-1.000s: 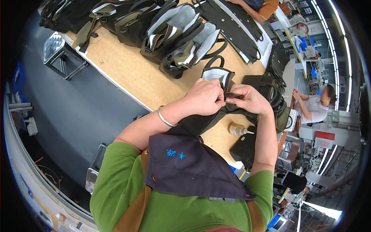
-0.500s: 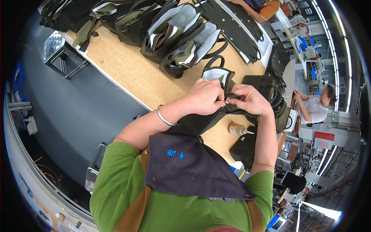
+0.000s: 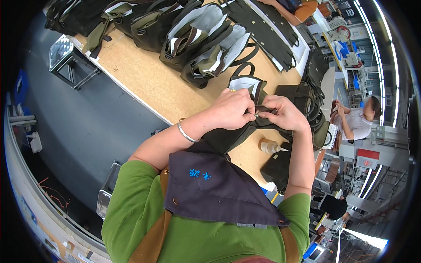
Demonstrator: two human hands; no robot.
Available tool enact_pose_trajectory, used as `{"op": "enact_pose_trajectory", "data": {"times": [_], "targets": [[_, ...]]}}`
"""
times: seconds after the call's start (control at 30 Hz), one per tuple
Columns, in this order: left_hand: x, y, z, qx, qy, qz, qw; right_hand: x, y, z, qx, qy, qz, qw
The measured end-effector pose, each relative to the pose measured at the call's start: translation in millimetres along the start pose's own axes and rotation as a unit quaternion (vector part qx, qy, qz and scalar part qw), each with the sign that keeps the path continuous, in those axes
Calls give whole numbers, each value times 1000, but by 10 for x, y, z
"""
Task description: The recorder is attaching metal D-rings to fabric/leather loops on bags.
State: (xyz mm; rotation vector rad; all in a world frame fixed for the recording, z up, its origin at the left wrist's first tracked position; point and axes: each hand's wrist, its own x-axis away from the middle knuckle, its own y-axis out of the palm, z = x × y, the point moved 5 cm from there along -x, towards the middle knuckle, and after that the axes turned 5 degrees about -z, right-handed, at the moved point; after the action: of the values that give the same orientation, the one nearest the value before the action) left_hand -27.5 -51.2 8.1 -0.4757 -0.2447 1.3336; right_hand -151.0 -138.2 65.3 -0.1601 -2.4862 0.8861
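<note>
A dark olive fabric bag (image 3: 229,139) with a white lining lies in front of me at the table's edge, partly covered by my hands. My left hand (image 3: 233,109) is closed in a pinch at the bag's opening, thumb and index finger on the end of a zipper (image 3: 265,107). Opposite it, almost touching, my right hand (image 3: 286,115) pinches the brown zipper tape, its metal teeth showing above the fingers. Some small pale piece sits between the fingertips, too small to make out. The bag's looped handle (image 3: 245,65) rises beyond my hands.
Several similar bags (image 3: 210,65) stand along the far left of the wooden table (image 3: 136,70). A small nozzle bottle (image 3: 268,146) stands near my right forearm, beside dark bag parts (image 3: 277,168). Flat strap panels (image 3: 258,33) lie farther back. A metal stool (image 3: 66,57) is left; a person (image 3: 357,120) is right.
Both hands stay at the zipper, with only a slight shift of the fingertips. The bag and everything around it look the same.
</note>
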Motion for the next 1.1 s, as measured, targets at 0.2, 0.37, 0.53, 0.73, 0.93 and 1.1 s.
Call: {"op": "enact_pose_trajectory", "data": {"times": [0.2, 0.37, 0.53, 0.73, 0.93, 1.1], "targets": [[4, -12, 13, -2, -15, -8, 1000, -2, 7, -42, -16, -5, -5, 1000], [1, -20, 14, 1, -25, -11, 1000, 5, 10, -22, -32, 2, -11, 999], [0, -23, 10, 5, -21, -4, 1000, 10, 8, -21, -44, 6, -12, 999], [1, -21, 6, 4, -20, 2, 1000, 13, 5, -16, -41, 6, -14, 999], [2, -17, 6, 2, -24, 7, 1000, 24, -2, 1, -40, 7, -21, 999], [-1, -26, 14, 6, -28, 6, 1000, 30, 4, -6, -64, 11, -22, 998]]}}
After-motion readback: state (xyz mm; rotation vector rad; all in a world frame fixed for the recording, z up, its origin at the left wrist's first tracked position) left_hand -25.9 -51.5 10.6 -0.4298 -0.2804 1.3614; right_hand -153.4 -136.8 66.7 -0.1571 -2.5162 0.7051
